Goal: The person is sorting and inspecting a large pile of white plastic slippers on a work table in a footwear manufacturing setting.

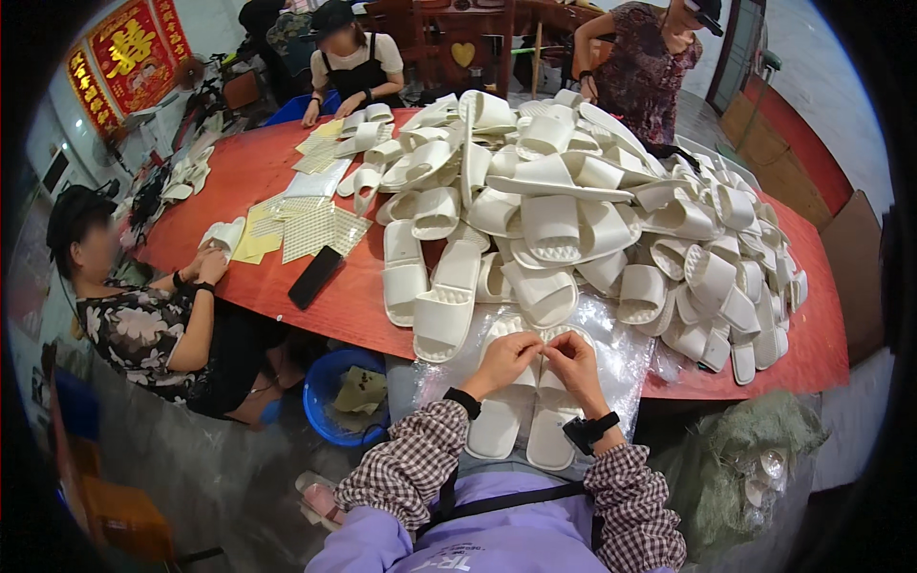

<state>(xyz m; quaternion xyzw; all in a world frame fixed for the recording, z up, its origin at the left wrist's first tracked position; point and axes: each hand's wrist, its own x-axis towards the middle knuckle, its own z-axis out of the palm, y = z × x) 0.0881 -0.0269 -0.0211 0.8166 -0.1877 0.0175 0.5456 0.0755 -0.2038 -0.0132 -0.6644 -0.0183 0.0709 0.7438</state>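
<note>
A pair of white slide slippers (497, 430) lies side by side in front of me, partly covered by my hands. Under them, clear plastic (623, 358) spreads over the table edge. Above the slippers' straps my left hand (504, 365) is closed in a pinch, its fingertips meeting those of my right hand (576, 368). The right fingers are pinched too. Whatever sits between the fingertips is too small to make out. Just beyond my hands rises a large heap of white slippers (551, 229), the closest ones almost at my fingers.
On the red table (353, 315) lie a black phone (315, 277) and yellowish sticker sheets (325, 229). A blue bin (334, 420) stands on the floor at left, a green mesh sack (745, 468) at right. One person (143, 315) handles a slipper at left; others are across the table.
</note>
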